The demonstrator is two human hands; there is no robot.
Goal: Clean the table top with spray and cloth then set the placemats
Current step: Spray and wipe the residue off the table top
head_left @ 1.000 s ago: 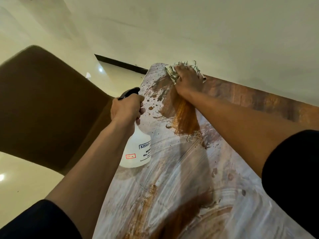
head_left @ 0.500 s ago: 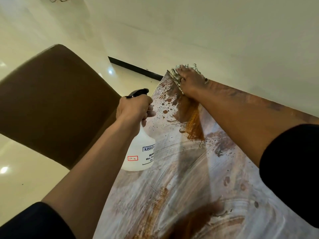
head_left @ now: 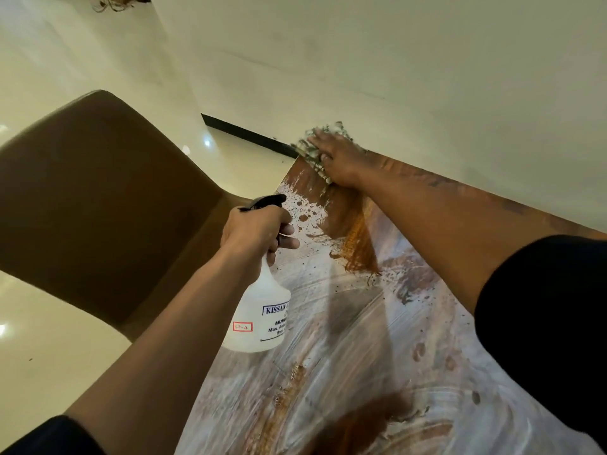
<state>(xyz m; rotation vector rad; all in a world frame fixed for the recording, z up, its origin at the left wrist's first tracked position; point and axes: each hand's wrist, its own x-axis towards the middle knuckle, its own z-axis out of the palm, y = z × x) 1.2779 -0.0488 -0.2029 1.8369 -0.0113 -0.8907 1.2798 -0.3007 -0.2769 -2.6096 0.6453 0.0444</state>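
Note:
A glossy brown wooden table top carries white smeared spray streaks and droplets. My right hand presses flat on a grey-white cloth at the table's far left corner, against the wall. My left hand grips the neck of a white spray bottle with a black trigger head, held just above the table's left edge. The bottle has a printed label and a small red-bordered sticker. No placemats are in view.
A brown upholstered chair stands close to the table's left side. A cream wall with a dark skirting strip runs along the table's far edge. Shiny cream floor tiles lie at the left.
My right hand has pushed the cloth further into the far corner, leaving a wiped strip behind it. My left hand with the bottle has stayed in much the same place over the table's left edge.

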